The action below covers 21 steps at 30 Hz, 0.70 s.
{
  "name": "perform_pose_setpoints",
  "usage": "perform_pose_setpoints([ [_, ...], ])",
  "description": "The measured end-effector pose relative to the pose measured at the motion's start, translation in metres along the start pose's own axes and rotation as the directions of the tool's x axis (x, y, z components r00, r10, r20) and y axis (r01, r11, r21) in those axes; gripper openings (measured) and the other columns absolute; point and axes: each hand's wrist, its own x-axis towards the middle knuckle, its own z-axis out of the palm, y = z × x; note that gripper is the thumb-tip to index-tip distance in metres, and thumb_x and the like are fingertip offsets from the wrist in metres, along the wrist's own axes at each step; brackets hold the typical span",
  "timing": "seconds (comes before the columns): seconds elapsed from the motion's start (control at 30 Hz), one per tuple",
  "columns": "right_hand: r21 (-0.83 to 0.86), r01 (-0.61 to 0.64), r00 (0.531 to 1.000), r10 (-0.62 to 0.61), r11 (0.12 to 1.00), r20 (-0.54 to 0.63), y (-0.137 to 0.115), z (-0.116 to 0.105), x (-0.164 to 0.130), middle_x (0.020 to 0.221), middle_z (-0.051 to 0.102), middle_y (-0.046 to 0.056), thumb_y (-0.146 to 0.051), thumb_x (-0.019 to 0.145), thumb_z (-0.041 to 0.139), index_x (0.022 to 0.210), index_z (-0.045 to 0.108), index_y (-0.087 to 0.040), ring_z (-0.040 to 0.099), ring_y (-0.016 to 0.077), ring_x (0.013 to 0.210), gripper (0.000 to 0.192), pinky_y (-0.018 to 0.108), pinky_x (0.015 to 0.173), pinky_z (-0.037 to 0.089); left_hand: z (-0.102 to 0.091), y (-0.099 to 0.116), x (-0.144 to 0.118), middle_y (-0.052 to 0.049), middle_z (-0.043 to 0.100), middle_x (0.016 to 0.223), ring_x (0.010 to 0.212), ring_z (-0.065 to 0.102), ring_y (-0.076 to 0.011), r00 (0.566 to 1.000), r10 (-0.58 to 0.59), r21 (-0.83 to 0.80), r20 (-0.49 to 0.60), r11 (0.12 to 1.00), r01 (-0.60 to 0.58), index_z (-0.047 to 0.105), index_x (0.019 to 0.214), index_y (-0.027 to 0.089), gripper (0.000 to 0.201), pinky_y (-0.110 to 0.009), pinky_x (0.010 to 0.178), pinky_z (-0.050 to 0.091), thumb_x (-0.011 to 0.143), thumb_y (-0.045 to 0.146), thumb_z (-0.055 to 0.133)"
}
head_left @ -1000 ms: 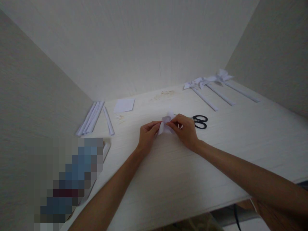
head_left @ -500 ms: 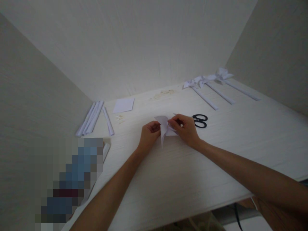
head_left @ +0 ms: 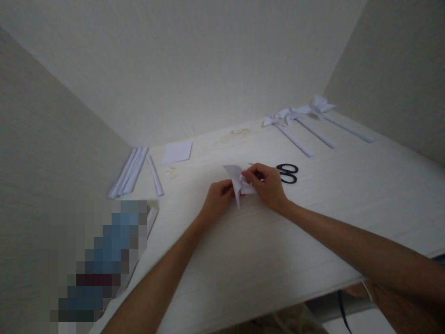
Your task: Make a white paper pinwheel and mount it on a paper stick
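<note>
Between my hands, just above the middle of the table, is a white paper pinwheel (head_left: 236,175) with bent, pointed blades. My left hand (head_left: 219,197) grips it from the left and below, with some fingertips hidden behind the paper. My right hand (head_left: 267,184) pinches at the pinwheel's centre with thumb and forefinger; any small piece in that pinch is too small to make out. Black-handled scissors (head_left: 288,173) lie right behind my right hand, which covers part of their blades.
Three paper pinwheels on rolled sticks (head_left: 294,139) lie at the back right. Several rolled paper sticks (head_left: 134,171) and a square paper stack (head_left: 177,152) are at the back left. Small pale bits (head_left: 171,171) lie near the stack. A pixelated area covers the left front.
My left hand has shifted slightly right and its fingers have moved further under the pinwheel. The pinwheel has turned a little. My right hand stays pinched at its centre.
</note>
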Motion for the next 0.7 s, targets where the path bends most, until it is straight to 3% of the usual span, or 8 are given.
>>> perform_pose_setpoints([
  [0.33, 0.044, -0.035, 0.998, 0.033, 0.998, 0.046, 0.0033, -0.0003, 0.0015, 0.047, 0.051, -0.003, -0.031, 0.072, 0.056, 0.053, 0.054, -0.016, 0.042, 0.0071, 0.044, 0.025, 0.020, 0.042, 0.031, 0.0002, -0.0027, -0.0003, -0.002, 0.067, 0.071, 0.061, 0.058, -0.0126, 1.000, -0.006, -0.014, -0.009, 1.000, 0.006, 0.068, 0.076, 0.016, 0.016, -0.026, 0.063, 0.046, 0.071, 0.019, 0.053],
  [0.7, 0.133, -0.050, 0.991, 0.032, 0.990, 0.130, 0.0044, -0.0019, 0.0019, 0.056, 0.057, -0.001, -0.027, 0.071, 0.057, 0.061, 0.058, -0.016, 0.050, 0.0095, 0.051, 0.015, 0.022, 0.048, 0.038, -0.0010, -0.0070, 0.0000, -0.001, 0.064, 0.064, 0.060, 0.056, -0.0121, 0.999, 0.018, 0.013, -0.051, 1.000, -0.017, 0.066, 0.067, 0.015, 0.015, -0.024, 0.059, 0.045, 0.070, 0.017, 0.052],
])
